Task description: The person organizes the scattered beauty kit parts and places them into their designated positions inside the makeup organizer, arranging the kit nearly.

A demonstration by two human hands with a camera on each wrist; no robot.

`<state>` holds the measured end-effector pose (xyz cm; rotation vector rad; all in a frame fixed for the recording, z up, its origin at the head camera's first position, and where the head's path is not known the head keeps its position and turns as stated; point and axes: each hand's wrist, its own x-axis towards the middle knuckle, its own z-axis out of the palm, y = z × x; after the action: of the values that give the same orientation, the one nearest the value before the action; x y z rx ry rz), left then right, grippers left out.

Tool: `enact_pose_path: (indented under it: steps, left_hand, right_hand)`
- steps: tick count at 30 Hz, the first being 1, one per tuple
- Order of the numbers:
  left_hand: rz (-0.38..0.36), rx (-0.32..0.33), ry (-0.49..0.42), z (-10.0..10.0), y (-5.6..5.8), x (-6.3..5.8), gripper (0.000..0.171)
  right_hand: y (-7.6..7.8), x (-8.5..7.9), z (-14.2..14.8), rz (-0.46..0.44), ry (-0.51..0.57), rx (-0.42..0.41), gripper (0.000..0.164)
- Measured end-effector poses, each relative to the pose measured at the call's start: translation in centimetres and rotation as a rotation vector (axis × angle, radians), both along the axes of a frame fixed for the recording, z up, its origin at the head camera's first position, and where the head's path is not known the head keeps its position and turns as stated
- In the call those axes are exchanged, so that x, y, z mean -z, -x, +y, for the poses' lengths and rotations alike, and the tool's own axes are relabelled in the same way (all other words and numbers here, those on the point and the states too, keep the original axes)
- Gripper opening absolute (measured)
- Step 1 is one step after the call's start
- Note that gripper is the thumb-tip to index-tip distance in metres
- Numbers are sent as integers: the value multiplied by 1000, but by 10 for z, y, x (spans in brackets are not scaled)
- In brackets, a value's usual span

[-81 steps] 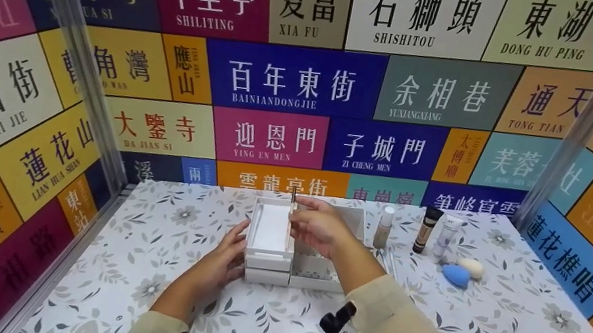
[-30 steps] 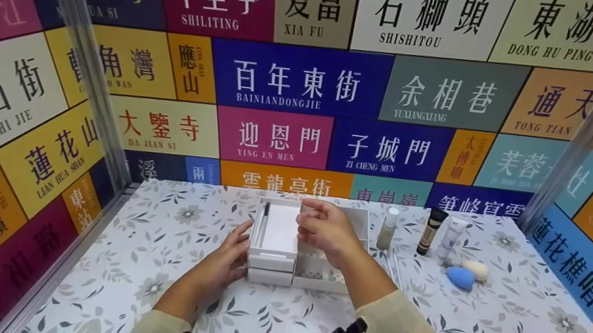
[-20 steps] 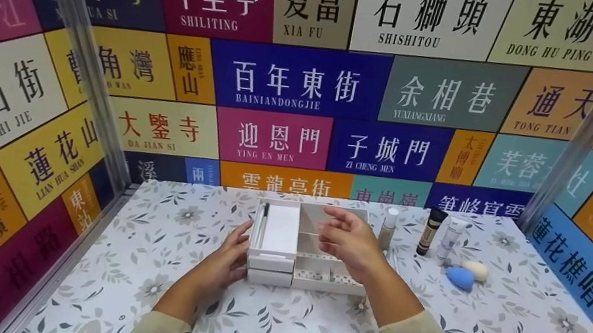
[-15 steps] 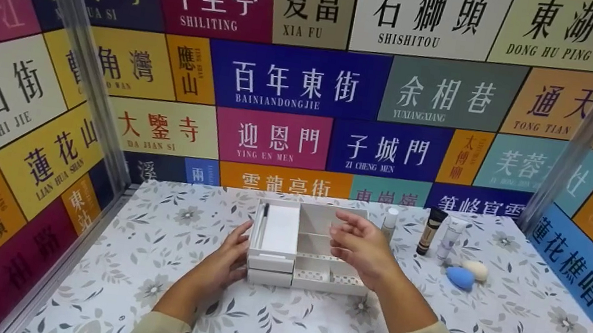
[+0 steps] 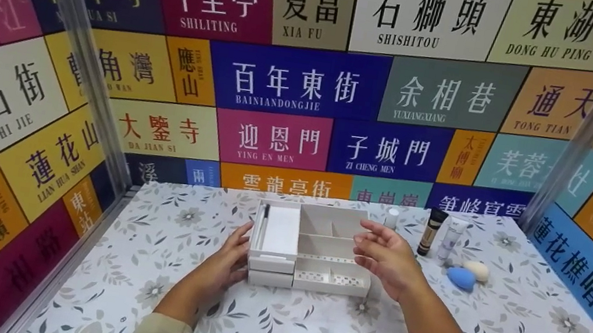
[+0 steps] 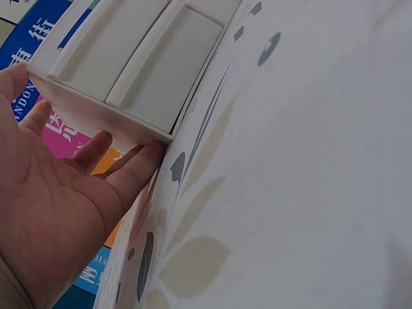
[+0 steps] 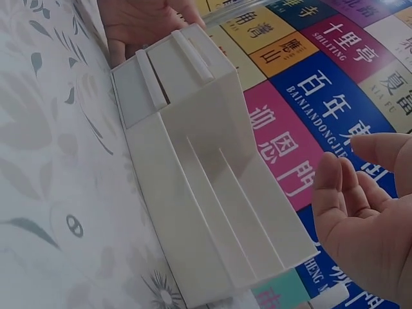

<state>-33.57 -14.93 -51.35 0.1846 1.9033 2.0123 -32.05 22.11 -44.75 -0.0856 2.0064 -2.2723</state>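
A white desktop organizer (image 5: 330, 287) stands on the table, two small drawers at its front left and dividers on its right side. In its top left tray lies a thin stick with a dark end (image 5: 263, 226), perhaps a makeup brush. My left hand (image 5: 224, 258) rests against the organizer's left wall; in the left wrist view its fingertips touch the side and lower edge. My right hand (image 5: 387, 257) hovers by the organizer's right edge, fingers loosely bent and holding nothing. The right wrist view shows this hand (image 7: 373, 225) apart from the box (image 7: 212, 212).
Right of the organizer, a white-capped bottle (image 5: 391, 218) is mostly hidden behind my right hand. Farther right stand a black and tan tube (image 5: 430, 233) and a pale tube (image 5: 450, 242). A blue makeup sponge (image 5: 460, 278) touches a cream one (image 5: 478, 270). Sign-covered walls enclose the table.
The dark-ended stick now lies at the tray's left side. My right hand, pinching something slim over the tray at first, has moved right with nothing in it. My left hand stays put.
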Motion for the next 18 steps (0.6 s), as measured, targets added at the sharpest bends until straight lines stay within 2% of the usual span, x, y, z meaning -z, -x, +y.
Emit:
enact_pose_path:
  steps: [12, 18]
  left_hand:
    - [35, 22, -1, -1, -1, -1, 60]
    - [-2, 1, 22, -1, 1, -2, 56]
  right_hand:
    - [-3, 8, 51, 6, -32, 53, 63]
    - [-2, 13, 76, -16, -42, 97, 57]
